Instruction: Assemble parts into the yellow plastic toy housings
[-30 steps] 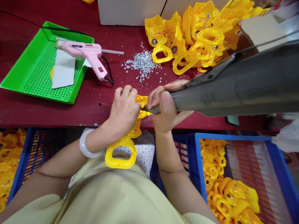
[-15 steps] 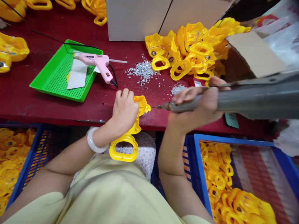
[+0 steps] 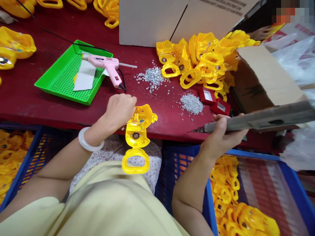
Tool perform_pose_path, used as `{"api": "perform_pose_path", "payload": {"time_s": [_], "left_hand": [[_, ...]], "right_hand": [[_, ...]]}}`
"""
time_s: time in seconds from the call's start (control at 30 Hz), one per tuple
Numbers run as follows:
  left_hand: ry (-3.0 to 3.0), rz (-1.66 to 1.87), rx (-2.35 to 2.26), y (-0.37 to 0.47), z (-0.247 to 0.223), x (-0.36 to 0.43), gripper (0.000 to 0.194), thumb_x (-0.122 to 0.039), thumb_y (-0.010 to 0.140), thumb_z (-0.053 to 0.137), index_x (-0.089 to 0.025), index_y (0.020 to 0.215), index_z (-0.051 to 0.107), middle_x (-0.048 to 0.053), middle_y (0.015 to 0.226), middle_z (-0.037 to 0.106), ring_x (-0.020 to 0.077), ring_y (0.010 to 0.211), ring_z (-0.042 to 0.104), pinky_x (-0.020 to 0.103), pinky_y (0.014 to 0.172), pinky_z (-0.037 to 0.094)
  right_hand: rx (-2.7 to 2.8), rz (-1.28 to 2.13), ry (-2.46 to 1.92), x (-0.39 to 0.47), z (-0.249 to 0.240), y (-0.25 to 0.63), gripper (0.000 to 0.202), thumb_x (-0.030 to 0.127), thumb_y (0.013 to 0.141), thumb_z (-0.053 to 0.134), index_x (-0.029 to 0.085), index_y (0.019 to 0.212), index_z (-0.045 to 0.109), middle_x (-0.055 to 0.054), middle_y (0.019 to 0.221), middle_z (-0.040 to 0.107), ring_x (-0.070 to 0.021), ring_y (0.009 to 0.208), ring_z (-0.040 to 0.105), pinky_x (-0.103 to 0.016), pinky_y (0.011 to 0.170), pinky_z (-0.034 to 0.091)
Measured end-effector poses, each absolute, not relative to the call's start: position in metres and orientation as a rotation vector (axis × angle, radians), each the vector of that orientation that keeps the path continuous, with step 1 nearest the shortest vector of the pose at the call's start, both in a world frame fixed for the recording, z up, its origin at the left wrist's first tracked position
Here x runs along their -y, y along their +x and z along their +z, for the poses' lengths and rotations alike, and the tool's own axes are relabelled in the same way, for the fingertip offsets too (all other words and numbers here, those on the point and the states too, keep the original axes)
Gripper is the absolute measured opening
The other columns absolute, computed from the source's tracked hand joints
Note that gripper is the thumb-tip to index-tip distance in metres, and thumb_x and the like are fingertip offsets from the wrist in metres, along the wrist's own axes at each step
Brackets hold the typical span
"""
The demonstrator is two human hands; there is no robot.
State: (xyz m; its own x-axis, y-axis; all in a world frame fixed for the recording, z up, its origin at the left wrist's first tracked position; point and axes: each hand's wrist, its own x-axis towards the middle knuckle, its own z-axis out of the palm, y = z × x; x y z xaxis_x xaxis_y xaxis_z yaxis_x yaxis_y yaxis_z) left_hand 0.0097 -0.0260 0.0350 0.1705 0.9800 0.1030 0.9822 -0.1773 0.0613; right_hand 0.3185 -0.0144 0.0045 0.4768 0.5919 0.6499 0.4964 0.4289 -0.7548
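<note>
My left hand [image 3: 121,109] is closed at the upper left edge of a yellow plastic toy half-shell [image 3: 140,123]; its fingertips are hidden. The shell lies open side up across the table's front edge, showing a small circuit board, wires and a round dark part. Its loop handle [image 3: 136,160] hangs over the lap. My right hand [image 3: 219,134] is wrapped round a grey electric screwdriver [image 3: 256,118], whose thin bit points left, apart from the shell. A pile of small screws [image 3: 192,104] lies between the two hands, farther back on the table.
A pink glue gun [image 3: 108,65] rests on a green tray [image 3: 56,93]. Beyond are a pile of shiny small parts [image 3: 154,76], yellow shells [image 3: 197,62], red boxes [image 3: 206,95] and a carton [image 3: 147,23]. Blue crates [image 3: 209,203] flank the lap. Another person's hand [image 3: 261,33] shows at back right.
The screwdriver has moved right and toward me, its bit leaving the shell's knobbed end. My left hand has shifted left to the shell's edge, uncovering its inside.
</note>
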Motion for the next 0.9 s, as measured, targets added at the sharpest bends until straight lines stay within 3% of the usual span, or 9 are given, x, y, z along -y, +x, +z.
{"api": "perform_pose_path", "payload": {"time_s": [0.13, 0.23, 0.3, 0.37, 0.43, 0.57, 0.67, 0.9], "left_hand": [[-2.332, -0.208, 2.100, 0.003, 0.035, 0.041, 0.018, -0.021, 0.084, 0.053, -0.015, 0.089, 0.069, 0.012, 0.085, 0.072, 0.0279, 0.080, 0.067, 0.034, 0.058, 0.038], [-2.286, -0.242, 2.174, -0.001, 0.030, 0.048, 0.019, -0.021, 0.083, 0.051, -0.015, 0.086, 0.069, 0.013, 0.082, 0.072, 0.0293, 0.077, 0.068, 0.034, 0.056, 0.035], [-2.251, -0.261, 2.233, -0.002, 0.026, 0.051, 0.020, -0.021, 0.082, 0.050, -0.015, 0.084, 0.069, 0.014, 0.081, 0.072, 0.0303, 0.075, 0.068, 0.034, 0.055, 0.034], [-2.231, -0.283, 2.279, -0.002, 0.023, 0.054, 0.020, -0.021, 0.080, 0.049, -0.015, 0.082, 0.069, 0.014, 0.079, 0.072, 0.0304, 0.073, 0.067, 0.034, 0.055, 0.033], [-2.224, -0.322, 2.299, -0.001, 0.021, 0.056, 0.021, -0.022, 0.080, 0.049, -0.016, 0.081, 0.069, 0.013, 0.078, 0.071, 0.0295, 0.071, 0.067, 0.034, 0.054, 0.033], [-2.217, -0.401, 2.315, 0.001, 0.017, 0.061, 0.020, -0.022, 0.081, 0.049, -0.016, 0.081, 0.068, 0.011, 0.077, 0.071, 0.0273, 0.070, 0.066, 0.033, 0.055, 0.033], [-2.208, -0.438, 2.334, 0.003, 0.015, 0.064, 0.019, -0.022, 0.082, 0.049, -0.016, 0.082, 0.067, 0.011, 0.078, 0.071, 0.0274, 0.071, 0.067, 0.033, 0.055, 0.033], [-2.203, -0.529, 2.345, 0.005, 0.010, 0.069, 0.018, -0.021, 0.082, 0.049, -0.015, 0.083, 0.066, 0.011, 0.079, 0.071, 0.0274, 0.073, 0.068, 0.034, 0.057, 0.036]], "right_hand": [[1.158, -0.149, -1.293, 0.019, -0.014, 0.335, 0.053, 0.026, 0.072, 0.079, 0.020, 0.120, 0.059, -0.015, 0.116, 0.067, -0.0294, 0.106, 0.068, -0.041, 0.088, 0.057], [1.113, -0.351, -1.332, 0.042, -0.014, 0.321, 0.067, 0.018, 0.069, 0.081, 0.021, 0.132, 0.057, -0.017, 0.131, 0.061, -0.0351, 0.120, 0.062, -0.048, 0.091, 0.055], [1.096, -0.400, -1.313, 0.061, -0.005, 0.301, 0.048, 0.016, 0.077, 0.073, 0.024, 0.124, 0.063, -0.013, 0.123, 0.066, -0.0335, 0.113, 0.064, -0.049, 0.090, 0.054], [1.119, -0.379, -1.291, 0.079, 0.005, 0.279, 0.024, 0.019, 0.084, 0.067, 0.024, 0.107, 0.070, -0.009, 0.101, 0.070, -0.0302, 0.096, 0.067, -0.049, 0.083, 0.054], [1.301, -0.245, -1.310, 0.091, 0.012, 0.259, 0.012, 0.021, 0.087, 0.064, 0.023, 0.095, 0.071, -0.005, 0.085, 0.069, -0.0245, 0.079, 0.067, -0.044, 0.075, 0.055], [1.798, 0.031, -1.252, 0.099, 0.013, 0.228, 0.013, 0.017, 0.087, 0.063, 0.022, 0.097, 0.070, -0.004, 0.086, 0.070, -0.0172, 0.077, 0.067, -0.032, 0.069, 0.054], [2.032, 0.122, -1.212, 0.094, 0.008, 0.209, 0.018, 0.018, 0.089, 0.061, 0.023, 0.104, 0.070, -0.005, 0.090, 0.068, -0.0158, 0.078, 0.066, -0.031, 0.070, 0.054], [2.381, -0.049, -1.304, 0.075, 0.006, 0.178, 0.030, 0.017, 0.094, 0.048, 0.025, 0.111, 0.072, -0.006, 0.089, 0.063, -0.0171, 0.079, 0.057, -0.029, 0.063, 0.043]]}}
